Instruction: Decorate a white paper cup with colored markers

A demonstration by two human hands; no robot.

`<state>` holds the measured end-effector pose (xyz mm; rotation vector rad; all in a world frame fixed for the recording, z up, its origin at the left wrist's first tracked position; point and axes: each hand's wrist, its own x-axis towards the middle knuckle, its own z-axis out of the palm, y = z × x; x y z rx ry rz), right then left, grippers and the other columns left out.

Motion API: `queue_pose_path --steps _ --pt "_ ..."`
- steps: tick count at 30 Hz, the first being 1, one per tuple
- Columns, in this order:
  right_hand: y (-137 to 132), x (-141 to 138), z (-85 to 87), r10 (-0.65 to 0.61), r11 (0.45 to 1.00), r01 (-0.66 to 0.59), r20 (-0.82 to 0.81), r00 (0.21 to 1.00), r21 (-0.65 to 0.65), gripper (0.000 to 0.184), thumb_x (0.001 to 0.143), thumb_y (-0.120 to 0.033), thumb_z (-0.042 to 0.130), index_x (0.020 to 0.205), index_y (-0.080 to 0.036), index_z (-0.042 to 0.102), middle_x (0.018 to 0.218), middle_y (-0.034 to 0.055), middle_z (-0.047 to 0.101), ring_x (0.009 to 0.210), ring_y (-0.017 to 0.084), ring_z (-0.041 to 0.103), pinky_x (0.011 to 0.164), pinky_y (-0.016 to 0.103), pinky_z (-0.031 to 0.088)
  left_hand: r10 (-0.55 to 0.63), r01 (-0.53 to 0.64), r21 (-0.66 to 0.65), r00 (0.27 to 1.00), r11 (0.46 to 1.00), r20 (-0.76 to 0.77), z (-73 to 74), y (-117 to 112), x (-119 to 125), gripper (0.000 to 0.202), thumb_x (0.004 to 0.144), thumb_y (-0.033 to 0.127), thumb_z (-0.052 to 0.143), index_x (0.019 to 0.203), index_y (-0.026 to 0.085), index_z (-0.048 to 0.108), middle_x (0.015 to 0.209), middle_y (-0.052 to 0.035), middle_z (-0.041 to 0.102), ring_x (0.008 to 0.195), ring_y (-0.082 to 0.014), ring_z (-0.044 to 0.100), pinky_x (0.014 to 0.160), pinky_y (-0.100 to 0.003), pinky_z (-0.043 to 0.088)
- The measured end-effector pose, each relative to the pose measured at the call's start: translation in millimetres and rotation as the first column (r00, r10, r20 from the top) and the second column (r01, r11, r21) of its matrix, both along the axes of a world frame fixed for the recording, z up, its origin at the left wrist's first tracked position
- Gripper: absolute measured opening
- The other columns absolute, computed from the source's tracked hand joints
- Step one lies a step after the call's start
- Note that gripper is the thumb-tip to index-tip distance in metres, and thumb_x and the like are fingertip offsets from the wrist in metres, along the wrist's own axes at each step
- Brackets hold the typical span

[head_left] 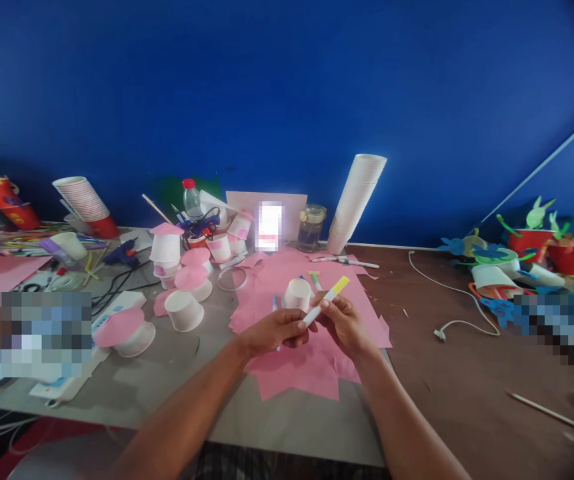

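Note:
Both hands grip a white marker with a yellow cap (313, 314), held slanting above pink paper (297, 380). My left hand (277, 329) pinches its lower white end. My right hand (345, 321) has thumb and fingers closed round the barrel just below the yellow cap. Just behind the hands a small white paper cup (297, 293) sits on the pink sheets, partly covered by the fingers. A green-tipped marker (315, 279) lies by the cup, and a blue marker (275, 304) is partly hidden behind my left hand.
Cups with pink paper tops (125, 331) and a plain cup (184, 311) stand left, beside a power strip (89, 350). Tall cup stack (357, 203), glass jar (311, 228) and glue gun (124, 252) are farther back. A white cable (459, 283) and paper crafts (497, 273) lie right.

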<state>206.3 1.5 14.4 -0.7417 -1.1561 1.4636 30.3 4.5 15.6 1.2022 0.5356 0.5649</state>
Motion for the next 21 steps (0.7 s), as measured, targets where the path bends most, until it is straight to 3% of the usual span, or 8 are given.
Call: queue_pose_path --steps 6,12,17,19,21 --pt "5.4 3.4 -8.2 -0.194 0.981 0.194 0.024 0.981 0.02 0.031 0.076 -0.05 0.074 0.073 -0.019 0.07 0.055 -0.0049 0.046 0.049 0.009 0.038 0.047 0.024 0.029 0.132 -0.124 0.085 0.986 0.989 -0.097 -0.6 -1.1 6.3 0.048 0.073 0.06 0.072 0.08 0.015 0.057 0.064 0.0031 0.05 0.059 -0.0087 0.042 0.057 -0.023 0.03" --pt "4.3 -2.4 -4.5 -0.083 0.997 0.083 0.048 0.995 0.002 0.035 0.072 -0.053 0.075 0.073 -0.019 0.07 0.057 -0.0028 0.051 0.05 0.011 0.043 0.05 0.025 0.034 0.189 -0.17 0.18 0.978 0.969 -0.092 -2.9 -0.7 7.4 0.049 0.081 0.063 0.061 0.084 0.015 0.057 0.065 0.0025 0.05 0.059 -0.0094 0.044 0.057 -0.024 0.035" --pt "8.8 5.5 -2.9 -0.309 0.948 0.308 -0.011 0.951 0.084 0.036 0.076 -0.056 0.069 0.075 -0.02 0.07 0.069 0.0006 0.057 0.059 0.013 0.047 0.052 0.026 0.041 0.11 -0.089 0.157 0.986 0.983 -0.124 1.7 -5.3 6.9 0.053 0.083 0.066 0.056 0.089 0.013 0.06 0.062 0.0012 0.054 0.057 -0.011 0.049 0.06 -0.026 0.039" --pt "7.9 5.5 -1.1 -0.284 0.952 0.282 0.002 0.959 0.123 0.037 0.077 -0.056 0.069 0.07 -0.02 0.067 0.071 0.0013 0.057 0.061 0.014 0.05 0.052 0.026 0.044 0.077 -0.062 0.152 0.993 0.986 -0.092 3.4 -7.6 8.1 0.051 0.085 0.063 0.057 0.096 0.013 0.06 0.068 -0.0016 0.059 0.064 -0.0126 0.054 0.064 -0.026 0.039" --pt "3.7 1.1 0.6 -0.149 0.983 0.146 0.019 0.989 0.109 0.038 0.078 -0.056 0.067 0.07 -0.019 0.065 0.07 0.0004 0.057 0.053 0.012 0.05 0.044 0.025 0.044 0.071 -0.065 0.151 0.997 0.986 -0.034 3.7 -8.8 9.4 0.047 0.088 0.06 0.056 0.098 0.014 0.059 0.074 -0.0032 0.06 0.069 -0.0132 0.056 0.064 -0.026 0.039"
